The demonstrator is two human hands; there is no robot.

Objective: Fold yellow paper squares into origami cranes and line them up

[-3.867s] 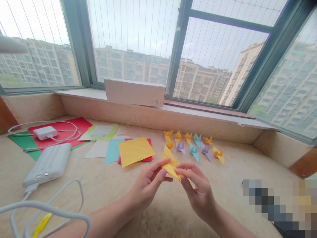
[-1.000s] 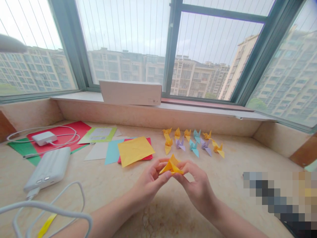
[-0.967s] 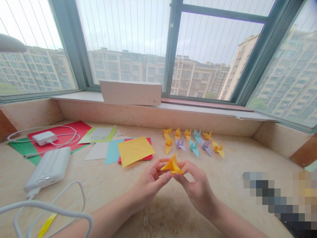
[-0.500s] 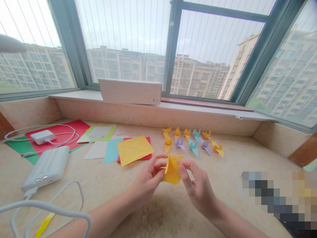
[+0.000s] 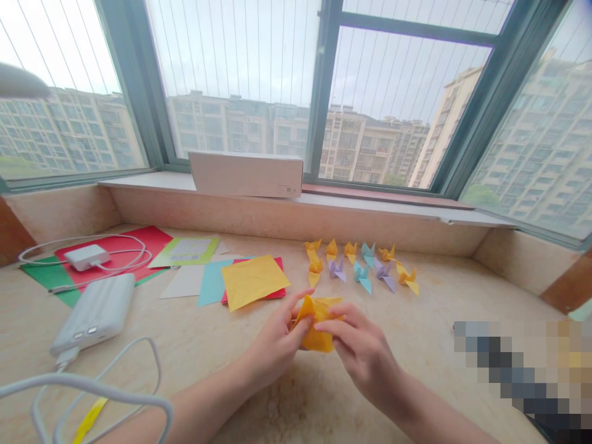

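Between my hands is a partly folded sheet of yellow origami paper (image 5: 322,340), its layers spread apart. My left hand (image 5: 283,333) pinches its left side between thumb and fingers. On the right side, my right hand (image 5: 363,339) has its thumb and fingertips closed on the paper's upper layer. Just beyond the hands stand two rows of folded paper cranes: yellow (image 5: 407,279), light blue (image 5: 362,277) and purple (image 5: 385,275). Left of them lies a flat yellow sheet (image 5: 254,282) on top of red paper.
A white power bank (image 5: 95,314) with looping cables (image 5: 92,385) lies at left. Behind it a white charger (image 5: 87,256) rests on red and green sheets (image 5: 148,243). A long white box (image 5: 245,175) stands on the window ledge. A pixelated dark object (image 5: 518,376) is at right.
The yellow paper has tilted lower and its top point has folded down. My right fingers have moved left across the paper. The view has shifted slightly.
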